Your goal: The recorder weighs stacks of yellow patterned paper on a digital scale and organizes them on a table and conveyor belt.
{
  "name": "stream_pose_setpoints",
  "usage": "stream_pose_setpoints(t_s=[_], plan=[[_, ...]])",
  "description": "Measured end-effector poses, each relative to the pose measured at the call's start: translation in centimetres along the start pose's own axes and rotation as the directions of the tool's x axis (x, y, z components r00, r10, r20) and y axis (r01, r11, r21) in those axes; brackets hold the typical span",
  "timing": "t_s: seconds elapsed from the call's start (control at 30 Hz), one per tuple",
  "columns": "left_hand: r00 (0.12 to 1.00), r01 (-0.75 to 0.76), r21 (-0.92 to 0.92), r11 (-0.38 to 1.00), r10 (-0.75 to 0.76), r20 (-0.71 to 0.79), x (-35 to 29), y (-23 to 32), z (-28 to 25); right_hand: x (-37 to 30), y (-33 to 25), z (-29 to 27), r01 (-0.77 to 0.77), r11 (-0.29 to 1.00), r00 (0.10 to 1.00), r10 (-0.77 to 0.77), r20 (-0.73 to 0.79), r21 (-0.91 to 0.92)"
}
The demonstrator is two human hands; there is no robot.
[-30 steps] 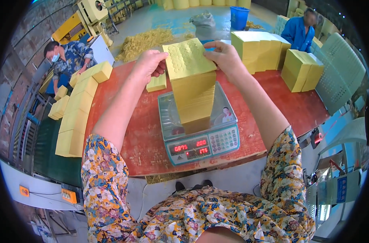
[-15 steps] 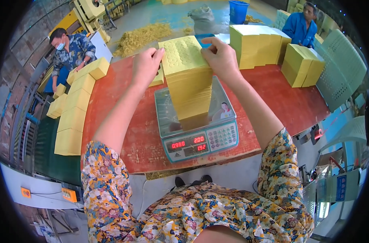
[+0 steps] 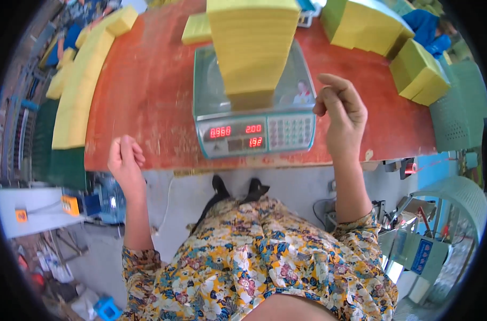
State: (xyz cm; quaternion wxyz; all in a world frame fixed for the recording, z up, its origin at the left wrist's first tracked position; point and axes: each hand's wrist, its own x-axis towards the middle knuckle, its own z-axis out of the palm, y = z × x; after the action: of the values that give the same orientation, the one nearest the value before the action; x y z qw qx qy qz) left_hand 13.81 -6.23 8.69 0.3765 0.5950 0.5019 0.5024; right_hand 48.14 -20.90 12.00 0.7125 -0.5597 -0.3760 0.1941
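Note:
A tall stack of yellow paper sheets (image 3: 251, 48) stands upright on the pan of a digital weighing scale (image 3: 203, 107). The scale's red digits are lit above its front edge, beside a keypad. My right hand (image 3: 344, 115) hovers just right of the scale, its index finger stretched out from the curled ones, with nothing seen in it. Over the table's front edge at the left is my left hand (image 3: 127, 160), fingers curled together and slightly blurred, with no object visible in them. Neither hand touches the stack.
Under everything is a red, worn table (image 3: 158, 80). A row of yellow paper blocks (image 3: 85, 80) lines its left side, and more yellow stacks (image 3: 361, 27) stand at the back right. A green perforated chair (image 3: 460, 107) is at the right. A co-worker's blue sleeve (image 3: 425, 27) shows behind.
Both hands have let go of the stack's top and come down toward me, the left to the table's front edge, the right beside the scale. The view has tilted downward.

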Motion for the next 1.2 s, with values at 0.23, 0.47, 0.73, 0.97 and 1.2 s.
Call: stream_pose_setpoints(t_s=[0.23, 0.47, 0.73, 0.97, 1.2], plan=[[0.998, -0.06, -0.107, 0.992, 0.059, -0.015, -3.2, -0.7, 2.0, -0.7, 1.1, 0.3, -0.039, 0.998, 0.994, 0.034, 0.102, 0.04], [0.997, -0.08, -0.113, 0.99, 0.08, 0.001, -5.0, 0.6, 3.3, -1.9, 1.2, -0.5, -0.068, 0.993, 0.99, 0.054, 0.132, 0.098], [0.997, -0.055, -0.115, 0.992, 0.061, 0.042, -4.3, 1.6, 5.3, -1.6, 1.9, -1.6, -0.081, 0.992, 0.991, 0.07, 0.115, 0.092], [0.991, 0.019, -0.149, 0.989, 0.001, 0.131, -2.2, 2.1, 6.6, -1.2, 2.1, -1.4, -0.069, 0.997, 0.993, 0.065, 0.095, 0.042], [0.914, 0.208, -0.474, 0.856, 0.002, 0.405, 6.0, 3.4, 9.3, 1.8, 4.1, 1.2, -0.113, 0.99, 0.994, 0.111, 0.023, 0.082]])
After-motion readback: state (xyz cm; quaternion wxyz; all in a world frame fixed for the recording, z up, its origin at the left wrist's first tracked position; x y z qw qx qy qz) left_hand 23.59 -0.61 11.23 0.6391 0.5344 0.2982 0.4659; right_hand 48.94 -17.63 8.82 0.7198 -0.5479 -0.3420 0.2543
